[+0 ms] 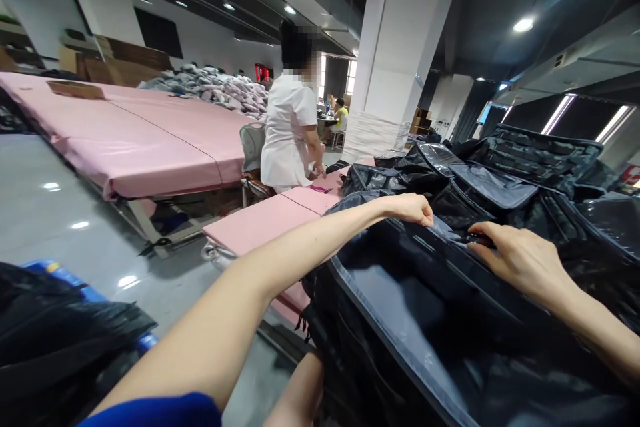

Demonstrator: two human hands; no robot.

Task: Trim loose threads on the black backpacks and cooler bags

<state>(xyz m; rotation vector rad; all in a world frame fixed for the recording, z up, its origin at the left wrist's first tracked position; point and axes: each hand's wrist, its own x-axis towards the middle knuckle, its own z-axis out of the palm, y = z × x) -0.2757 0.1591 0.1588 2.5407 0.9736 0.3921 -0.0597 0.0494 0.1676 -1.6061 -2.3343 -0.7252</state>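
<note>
A large black bag gapes wide in front of me, its grey lining and grey-edged rim showing. My left hand is closed in a fist on the far edge of this bag, gripping its fabric. To the right, my right hand has thumb and forefinger pinched together over the same edge. A small dark item pokes out between those fingers, too small to name. Light grey fabric lies between the two hands.
More black bags are heaped behind and to the right. Pink-covered tables stand left, one bearing a pile of grey goods. A person in white works by the pillar. A blue crate with black material stands lower left.
</note>
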